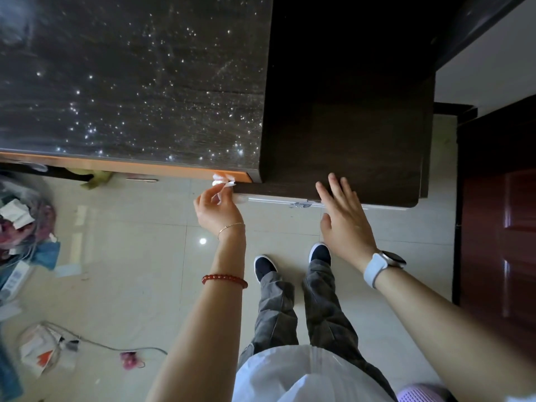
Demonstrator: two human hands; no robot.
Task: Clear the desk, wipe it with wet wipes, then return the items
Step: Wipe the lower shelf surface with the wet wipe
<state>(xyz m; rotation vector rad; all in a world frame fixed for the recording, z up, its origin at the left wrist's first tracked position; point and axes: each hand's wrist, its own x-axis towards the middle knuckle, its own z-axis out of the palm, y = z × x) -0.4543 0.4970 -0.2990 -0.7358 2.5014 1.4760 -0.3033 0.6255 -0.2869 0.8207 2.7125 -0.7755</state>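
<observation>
The desk [130, 82] has a dark top under a glossy sheet flecked with bright glints, edged in orange along the front just beyond the left hand [216, 211]. Beyond the right hand [345, 219] a lower, matte dark wooden section [348, 111] adjoins it; that hand's straight fingertips touch its front edge. The pale tiled floor [130, 256] below both hands carries a blurred heap of clutter [26, 227] far to the left of the left hand, and a grey cable [110, 347] with papers [43, 352] nearer the person.

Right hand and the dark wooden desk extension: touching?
Touching. In the head view, the right hand lies open with straight fingertips overlapping the near edge of the dark wooden desk extension, no gap visible.
</observation>
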